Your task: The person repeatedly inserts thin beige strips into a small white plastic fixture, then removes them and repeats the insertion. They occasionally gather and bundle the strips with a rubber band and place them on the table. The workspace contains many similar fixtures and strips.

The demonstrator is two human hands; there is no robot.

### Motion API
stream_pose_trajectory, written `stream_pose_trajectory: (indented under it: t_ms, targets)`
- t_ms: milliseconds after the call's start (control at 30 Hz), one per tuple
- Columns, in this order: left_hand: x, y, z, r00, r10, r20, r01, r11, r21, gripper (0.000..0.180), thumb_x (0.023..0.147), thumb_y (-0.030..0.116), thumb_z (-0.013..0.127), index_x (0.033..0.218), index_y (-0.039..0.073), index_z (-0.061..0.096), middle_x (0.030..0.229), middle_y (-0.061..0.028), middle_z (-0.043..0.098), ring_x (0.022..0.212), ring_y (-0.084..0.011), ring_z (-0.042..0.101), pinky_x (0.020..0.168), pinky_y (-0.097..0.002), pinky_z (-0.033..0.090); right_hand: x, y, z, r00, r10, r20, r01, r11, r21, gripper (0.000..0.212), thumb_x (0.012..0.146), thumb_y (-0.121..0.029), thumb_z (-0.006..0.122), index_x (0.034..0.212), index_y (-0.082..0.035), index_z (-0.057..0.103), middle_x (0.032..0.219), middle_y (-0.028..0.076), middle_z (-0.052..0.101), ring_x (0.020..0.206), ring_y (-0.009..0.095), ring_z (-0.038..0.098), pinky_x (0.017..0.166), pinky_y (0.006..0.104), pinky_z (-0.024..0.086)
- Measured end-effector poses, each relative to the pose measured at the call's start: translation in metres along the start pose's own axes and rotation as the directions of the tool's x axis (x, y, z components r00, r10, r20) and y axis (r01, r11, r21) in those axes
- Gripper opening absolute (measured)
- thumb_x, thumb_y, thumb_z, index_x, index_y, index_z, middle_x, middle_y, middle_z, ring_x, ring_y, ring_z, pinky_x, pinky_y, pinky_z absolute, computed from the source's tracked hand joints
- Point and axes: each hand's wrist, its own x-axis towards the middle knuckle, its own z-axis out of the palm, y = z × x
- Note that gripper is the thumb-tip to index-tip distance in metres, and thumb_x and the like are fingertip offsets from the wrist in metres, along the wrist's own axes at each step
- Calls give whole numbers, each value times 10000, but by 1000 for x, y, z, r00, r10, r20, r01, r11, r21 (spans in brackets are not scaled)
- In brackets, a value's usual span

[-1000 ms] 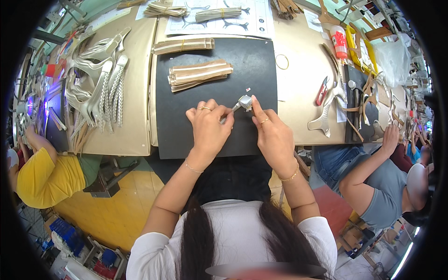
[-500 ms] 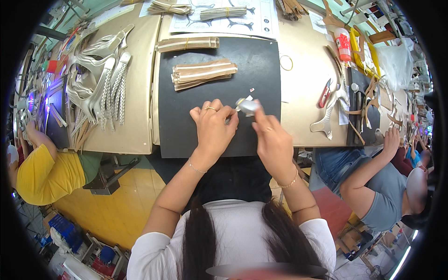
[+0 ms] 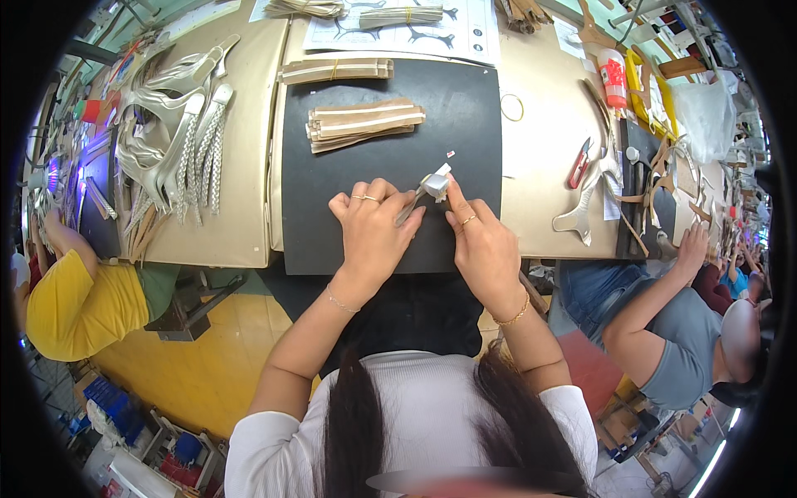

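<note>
At the middle of the black work mat [image 3: 349, 207] my left hand [image 3: 374, 224] is closed, pinching a narrow silver-grey strap [image 3: 408, 212] between thumb and fingertips. Just right of it, my right hand [image 3: 484, 249] is closed on what looks like a hammer, its shiny rounded metal head [image 3: 435, 184] down at the strap's far end. The handle is mostly hidden under my fingers, and the index finger stretches along toward the head. Beyond the head lie a small white scrap [image 3: 443, 169] and a tiny red-and-white scrap [image 3: 451, 154].
A fanned stack of brown strips with pale stripes [image 3: 365, 123] and a banded bundle [image 3: 336, 71] lie farther back on the mat. Silver straps with braided ends [image 3: 178, 124] are heaped at left. Red-handled snips [image 3: 579, 164] and a red-and-white bottle [image 3: 613, 79] are at right.
The hammer head has come slightly left and lower, and its motion blur is gone. More of the strap shows in my left hand. My right index finger is now stretched out.
</note>
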Motion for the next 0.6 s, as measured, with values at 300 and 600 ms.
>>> stream_pose_trajectory:
  t_ms: [300, 600]
  targets:
    - [2, -2, -1, 992, -114, 61, 116, 993, -35, 60, 817, 156, 803, 856, 111, 797, 816, 8, 613, 870, -190, 553, 872, -386, 290, 5, 0, -5, 1000, 9, -28, -10, 1000, -7, 525, 961, -124, 676, 1475, -158, 573, 847, 70, 627, 668, 263, 654, 581, 387, 521]
    - [2, -1, 1, 993, -99, 69, 101, 995, -25, 56, 802, 151, 800, 812, 105, 771, 810, 0, 603, 851, -203, 548, 857, -395, 294, 10, -9, -12, 999, 22, 44, -22, 1000, 6, 578, 907, -37, 706, 1464, -120, 575, 917, 86, 672, 709, 284, 672, 607, 389, 534]
